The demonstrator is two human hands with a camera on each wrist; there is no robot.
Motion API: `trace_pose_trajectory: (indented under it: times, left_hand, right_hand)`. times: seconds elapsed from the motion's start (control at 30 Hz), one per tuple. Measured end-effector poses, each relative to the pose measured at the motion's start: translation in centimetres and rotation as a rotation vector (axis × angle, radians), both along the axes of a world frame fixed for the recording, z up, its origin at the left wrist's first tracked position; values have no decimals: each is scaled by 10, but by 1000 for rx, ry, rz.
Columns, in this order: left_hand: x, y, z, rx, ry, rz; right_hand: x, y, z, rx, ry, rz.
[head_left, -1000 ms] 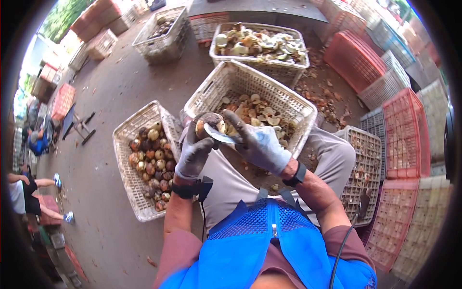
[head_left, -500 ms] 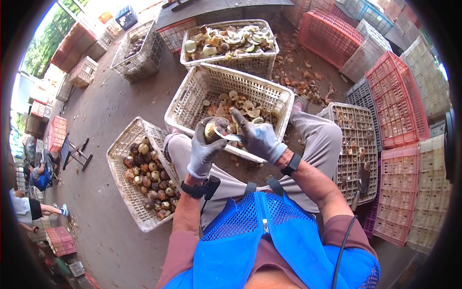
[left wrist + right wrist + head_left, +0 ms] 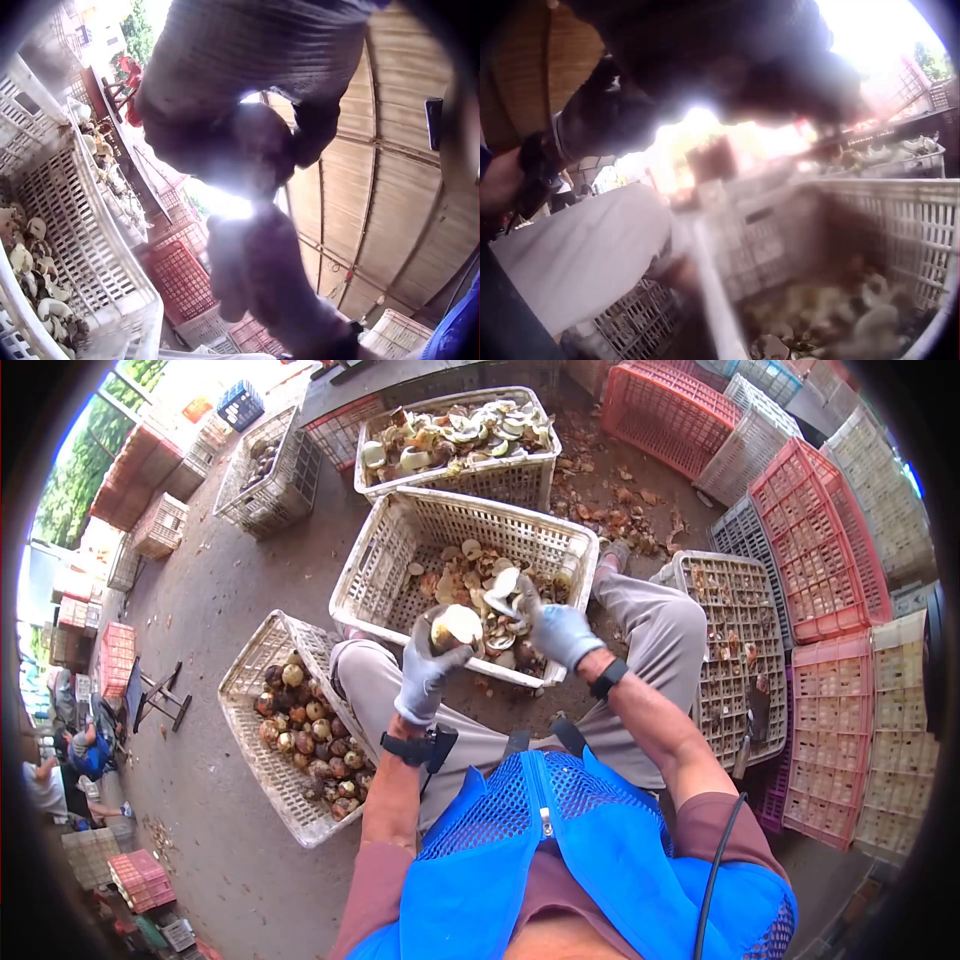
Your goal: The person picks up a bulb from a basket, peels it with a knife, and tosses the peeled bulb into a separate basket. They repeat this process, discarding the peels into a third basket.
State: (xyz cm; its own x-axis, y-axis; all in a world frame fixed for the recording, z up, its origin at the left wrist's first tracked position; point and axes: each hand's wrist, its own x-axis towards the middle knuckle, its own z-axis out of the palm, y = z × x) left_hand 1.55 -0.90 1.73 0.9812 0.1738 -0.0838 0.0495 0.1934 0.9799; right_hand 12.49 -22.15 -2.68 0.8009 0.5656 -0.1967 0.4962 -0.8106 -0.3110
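Note:
In the head view my gloved left hand [image 3: 428,672] grips an onion [image 3: 459,628], its pale peeled side turned up. My gloved right hand [image 3: 562,634] holds a knife [image 3: 499,606] whose blade points left, with a white piece of onion layer [image 3: 505,582] at the blade. Both hands are over the near rim of a white crate [image 3: 362,570] with peelings inside. The left wrist view shows the left hand [image 3: 247,67] dark against the glare, fingers round the onion [image 3: 261,142]. Glare and blur hide the knife in the right wrist view.
A white crate of unpeeled onions [image 3: 312,725] stands by my left leg. Beyond the middle crate is another crate heaped with peelings [image 3: 460,435]. An upturned crate [image 3: 735,660] lies by my right knee, with red crates [image 3: 810,545] stacked beyond. Loose skins [image 3: 625,500] litter the floor.
The knife has come away from the onion to the right with a white piece at its blade. The onion has turned, showing a pale side. My head view has shifted.

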Motion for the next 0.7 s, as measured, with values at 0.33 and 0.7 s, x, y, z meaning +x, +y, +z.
trace_pose_trajectory:
  times: [0.33,0.7]
  left_hand:
    - [8,-13,0,-65,-105,-37]
    - [-4,-13,16,-323,-80,-106]
  right_hand:
    - [-22,25,26,1211,1583,-464]
    - [-43,32,71,1034,15,141]
